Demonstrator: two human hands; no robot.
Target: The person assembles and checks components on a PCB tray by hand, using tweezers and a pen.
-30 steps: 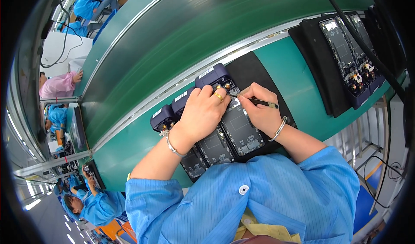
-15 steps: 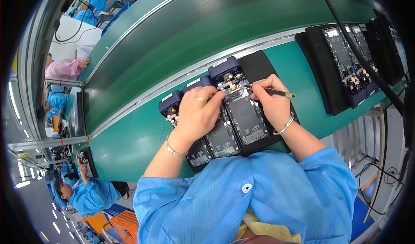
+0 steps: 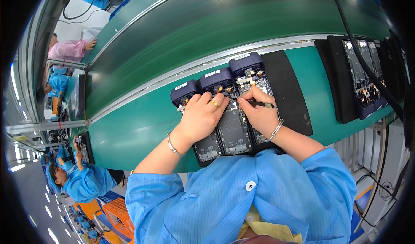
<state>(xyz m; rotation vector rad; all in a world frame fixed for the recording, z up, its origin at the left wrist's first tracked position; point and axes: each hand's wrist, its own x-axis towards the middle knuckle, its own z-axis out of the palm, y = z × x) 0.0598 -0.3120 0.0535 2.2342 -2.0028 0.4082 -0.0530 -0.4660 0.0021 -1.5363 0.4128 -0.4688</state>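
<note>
- Right hand: closed pen-style around a slim dark tool, probably for fine control at its tip.
- Left hand: curled, fingertips bunched near that tip, seemingly to steady the middle device; impossible to tell whether pinching anything.
- Below both sets of fingertips: the middle device's upper part.
- Either side of the fingertips: left device, right device, lined up perhaps for easy reach.
- Beyond the right fingers: black mat, likely padding.

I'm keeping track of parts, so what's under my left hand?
The left circuit board and middle one show past your left hand; parts directly beneath are covered.
</note>
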